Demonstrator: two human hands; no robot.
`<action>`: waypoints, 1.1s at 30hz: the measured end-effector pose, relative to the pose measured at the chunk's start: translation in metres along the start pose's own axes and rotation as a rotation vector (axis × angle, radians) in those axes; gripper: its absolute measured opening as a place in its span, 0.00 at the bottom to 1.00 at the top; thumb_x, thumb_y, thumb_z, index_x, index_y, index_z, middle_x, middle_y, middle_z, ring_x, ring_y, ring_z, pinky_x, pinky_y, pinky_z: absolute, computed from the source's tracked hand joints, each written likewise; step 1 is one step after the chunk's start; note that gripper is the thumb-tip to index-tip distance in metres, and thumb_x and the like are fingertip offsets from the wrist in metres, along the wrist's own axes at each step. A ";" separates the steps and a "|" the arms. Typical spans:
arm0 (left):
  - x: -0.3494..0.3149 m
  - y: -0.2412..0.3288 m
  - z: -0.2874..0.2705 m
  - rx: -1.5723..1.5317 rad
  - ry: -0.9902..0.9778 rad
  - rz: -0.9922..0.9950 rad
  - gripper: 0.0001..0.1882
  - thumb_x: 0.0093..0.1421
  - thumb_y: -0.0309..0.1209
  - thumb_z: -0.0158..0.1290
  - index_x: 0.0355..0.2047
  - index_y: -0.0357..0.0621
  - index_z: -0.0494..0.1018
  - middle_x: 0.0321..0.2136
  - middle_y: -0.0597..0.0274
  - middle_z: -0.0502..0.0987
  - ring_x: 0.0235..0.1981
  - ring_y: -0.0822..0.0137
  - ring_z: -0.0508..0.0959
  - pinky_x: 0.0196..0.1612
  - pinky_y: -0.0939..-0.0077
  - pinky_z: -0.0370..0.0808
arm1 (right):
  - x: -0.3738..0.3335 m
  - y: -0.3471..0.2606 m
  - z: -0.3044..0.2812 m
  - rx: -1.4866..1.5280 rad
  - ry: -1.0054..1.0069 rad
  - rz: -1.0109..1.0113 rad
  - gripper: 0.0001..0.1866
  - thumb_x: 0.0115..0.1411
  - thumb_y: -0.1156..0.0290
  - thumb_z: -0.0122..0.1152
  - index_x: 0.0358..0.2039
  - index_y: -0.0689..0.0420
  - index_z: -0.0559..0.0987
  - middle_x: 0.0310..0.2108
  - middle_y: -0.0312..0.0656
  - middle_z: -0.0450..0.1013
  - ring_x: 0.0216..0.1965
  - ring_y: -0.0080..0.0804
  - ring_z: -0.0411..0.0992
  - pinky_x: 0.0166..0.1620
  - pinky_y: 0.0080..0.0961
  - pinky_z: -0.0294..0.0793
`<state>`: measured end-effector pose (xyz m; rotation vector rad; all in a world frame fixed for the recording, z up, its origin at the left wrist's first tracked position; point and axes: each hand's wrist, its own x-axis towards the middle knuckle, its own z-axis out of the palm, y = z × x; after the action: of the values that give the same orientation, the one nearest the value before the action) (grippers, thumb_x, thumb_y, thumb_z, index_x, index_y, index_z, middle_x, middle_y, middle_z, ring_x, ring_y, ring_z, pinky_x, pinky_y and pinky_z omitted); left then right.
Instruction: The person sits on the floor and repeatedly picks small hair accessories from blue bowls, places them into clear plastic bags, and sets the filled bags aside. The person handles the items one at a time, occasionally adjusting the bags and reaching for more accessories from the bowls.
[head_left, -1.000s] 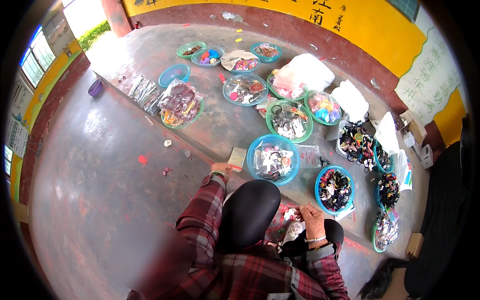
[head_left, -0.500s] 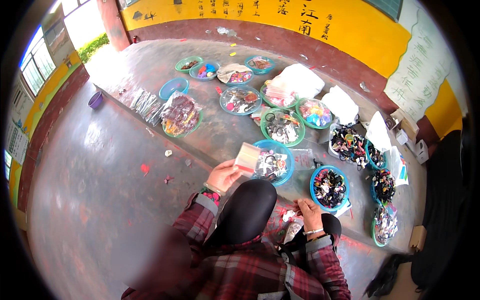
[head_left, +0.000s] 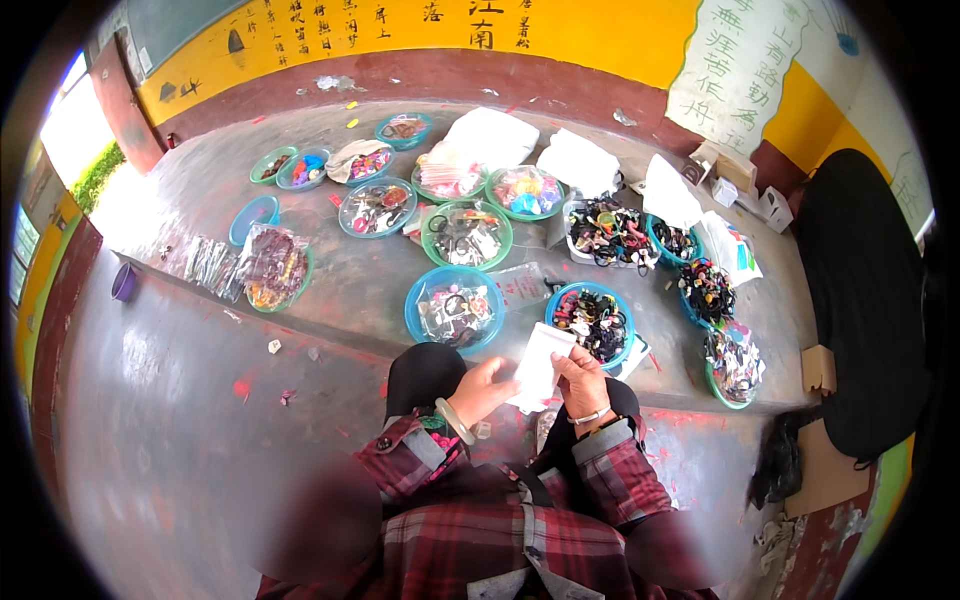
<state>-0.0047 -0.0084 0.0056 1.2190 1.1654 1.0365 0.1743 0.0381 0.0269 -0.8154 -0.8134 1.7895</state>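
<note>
Left hand [head_left: 482,393] now at white rectangle [head_left: 541,360]

Forearms [head_left: 408,455] converge from below; left hand [head_left: 482,391] points inward, fingers bent. Right hand [head_left: 584,388] pinches, pointing forward.

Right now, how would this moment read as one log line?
right hand: gripping flat white packet | left hand: at packet's left edge | beyond hands: blue basin

Ahead of you: black Chinese characters, in vertical columns, on the yellow wall band [head_left: 590,50]. Right of that: greenish Chinese characters, also columns, on the white wavy-edged panel [head_left: 690,85]. Clear plastic bag [head_left: 522,287] beside your blue basin [head_left: 411,308]: red print, too small to read.
</note>
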 end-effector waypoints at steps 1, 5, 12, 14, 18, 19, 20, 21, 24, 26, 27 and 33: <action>0.003 0.008 0.005 -0.025 0.006 0.041 0.18 0.56 0.33 0.53 0.42 0.33 0.67 0.34 0.62 0.73 0.34 0.77 0.72 0.36 0.83 0.70 | 0.001 0.002 -0.005 -0.007 -0.010 0.001 0.11 0.55 0.77 0.55 0.40 0.61 0.74 0.32 0.34 0.73 0.32 0.20 0.71 0.36 0.17 0.69; 0.016 0.019 0.005 -0.218 -0.092 0.005 0.17 0.58 0.32 0.50 0.43 0.34 0.67 0.36 0.64 0.73 0.35 0.78 0.71 0.38 0.82 0.69 | -0.002 0.002 0.000 -0.080 -0.041 0.033 0.10 0.54 0.77 0.56 0.38 0.61 0.75 0.32 0.35 0.74 0.31 0.19 0.71 0.36 0.17 0.69; 0.021 -0.016 0.009 -0.513 -0.110 -0.142 0.13 0.60 0.31 0.48 0.42 0.35 0.69 0.36 0.63 0.73 0.36 0.76 0.72 0.40 0.79 0.70 | 0.007 0.011 -0.001 -0.437 0.043 -0.050 0.19 0.49 0.78 0.62 0.42 0.61 0.71 0.31 0.33 0.71 0.30 0.16 0.67 0.34 0.14 0.66; 0.022 -0.018 0.007 -0.608 -0.136 -0.172 0.13 0.60 0.31 0.48 0.41 0.34 0.69 0.36 0.62 0.74 0.36 0.75 0.73 0.40 0.77 0.70 | 0.010 0.018 -0.006 -0.456 0.032 -0.114 0.19 0.49 0.78 0.62 0.42 0.61 0.70 0.29 0.32 0.69 0.28 0.15 0.64 0.31 0.13 0.64; 0.020 -0.018 0.007 -0.623 -0.166 -0.228 0.13 0.60 0.31 0.48 0.40 0.34 0.69 0.35 0.60 0.74 0.35 0.74 0.74 0.39 0.76 0.71 | 0.009 0.017 0.000 -0.442 0.068 -0.123 0.13 0.48 0.79 0.63 0.35 0.60 0.73 0.23 0.28 0.66 0.23 0.12 0.60 0.26 0.10 0.59; 0.019 -0.016 0.007 -0.636 -0.175 -0.234 0.13 0.59 0.31 0.48 0.40 0.34 0.69 0.35 0.60 0.74 0.34 0.73 0.74 0.39 0.76 0.72 | 0.008 0.016 0.002 -0.444 0.084 -0.084 0.12 0.48 0.79 0.63 0.34 0.60 0.73 0.22 0.27 0.66 0.23 0.12 0.60 0.25 0.10 0.59; 0.020 -0.014 0.008 -0.647 -0.186 -0.239 0.12 0.59 0.31 0.48 0.39 0.33 0.69 0.35 0.60 0.74 0.34 0.73 0.74 0.39 0.76 0.72 | 0.007 0.014 0.003 -0.436 0.093 -0.090 0.11 0.48 0.79 0.63 0.33 0.60 0.74 0.22 0.27 0.66 0.22 0.12 0.60 0.25 0.10 0.59; 0.019 -0.012 0.008 -0.639 -0.188 -0.239 0.12 0.59 0.31 0.48 0.39 0.34 0.69 0.35 0.60 0.74 0.34 0.73 0.74 0.39 0.76 0.72 | 0.006 0.014 0.004 -0.429 0.102 -0.096 0.10 0.48 0.78 0.63 0.32 0.60 0.74 0.21 0.27 0.66 0.22 0.12 0.60 0.25 0.10 0.59; 0.017 -0.003 0.008 -0.638 -0.201 -0.247 0.12 0.59 0.31 0.49 0.39 0.34 0.70 0.34 0.61 0.74 0.33 0.73 0.74 0.38 0.76 0.72 | 0.004 0.012 0.006 -0.440 0.125 -0.112 0.07 0.49 0.77 0.62 0.30 0.61 0.75 0.20 0.27 0.66 0.21 0.11 0.60 0.24 0.10 0.58; 0.015 0.003 0.007 -0.667 -0.222 -0.264 0.12 0.58 0.31 0.50 0.38 0.34 0.70 0.34 0.61 0.75 0.33 0.73 0.75 0.38 0.77 0.72 | 0.004 0.013 0.005 -0.465 0.135 -0.125 0.05 0.50 0.76 0.62 0.28 0.61 0.76 0.19 0.27 0.66 0.20 0.11 0.59 0.23 0.10 0.58; 0.015 0.001 0.008 -0.669 -0.209 -0.265 0.12 0.58 0.31 0.50 0.38 0.35 0.70 0.33 0.61 0.75 0.33 0.73 0.75 0.38 0.77 0.72 | 0.005 0.014 0.004 -0.480 0.138 -0.133 0.05 0.50 0.75 0.62 0.28 0.61 0.76 0.19 0.27 0.66 0.19 0.11 0.59 0.22 0.10 0.58; 0.016 -0.003 0.007 -0.667 -0.210 -0.296 0.12 0.56 0.30 0.53 0.38 0.35 0.70 0.33 0.61 0.75 0.32 0.73 0.75 0.38 0.77 0.72 | 0.003 0.009 0.004 -0.508 0.202 -0.061 0.04 0.51 0.75 0.61 0.27 0.61 0.78 0.20 0.28 0.70 0.21 0.12 0.62 0.24 0.11 0.61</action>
<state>0.0045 0.0060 0.0006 0.5881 0.7153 0.9355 0.1654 0.0374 0.0215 -1.2604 -1.1625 1.4312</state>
